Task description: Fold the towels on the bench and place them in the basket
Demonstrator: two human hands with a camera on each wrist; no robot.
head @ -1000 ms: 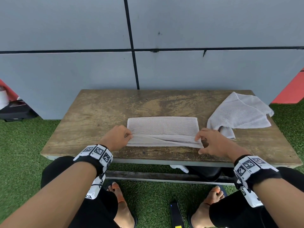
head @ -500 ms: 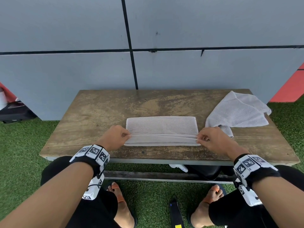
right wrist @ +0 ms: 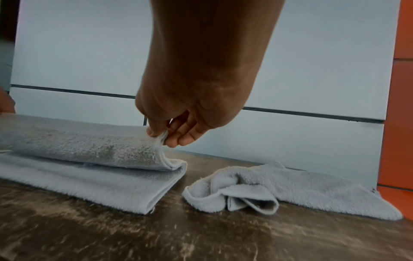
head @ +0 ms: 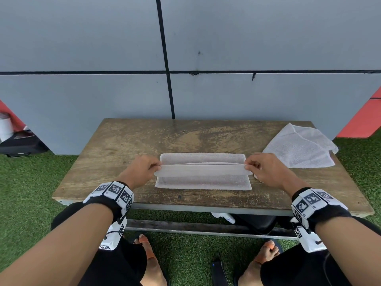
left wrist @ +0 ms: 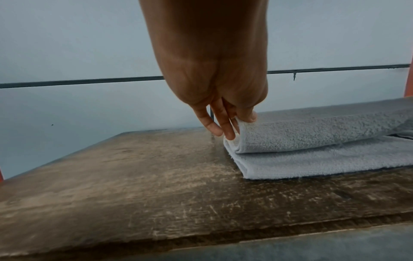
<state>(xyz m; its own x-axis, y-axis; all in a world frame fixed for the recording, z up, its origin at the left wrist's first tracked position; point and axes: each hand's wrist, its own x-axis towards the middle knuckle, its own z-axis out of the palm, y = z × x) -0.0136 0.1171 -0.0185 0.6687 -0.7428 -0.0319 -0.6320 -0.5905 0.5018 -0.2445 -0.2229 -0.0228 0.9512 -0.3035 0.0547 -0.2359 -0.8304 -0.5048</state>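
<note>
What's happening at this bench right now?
A seated person is folding a pale towel on the wooden bench. The left hand and right hand each pinch one end of its lifted edge, raised above the lower layer that lies flat. A second towel lies crumpled at the bench's far right, not yet folded. No basket is in view.

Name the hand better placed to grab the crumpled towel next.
Right. The right hand pinches the folded towel at the end nearest the crumpled towel; the left hand holds the far end.
</note>
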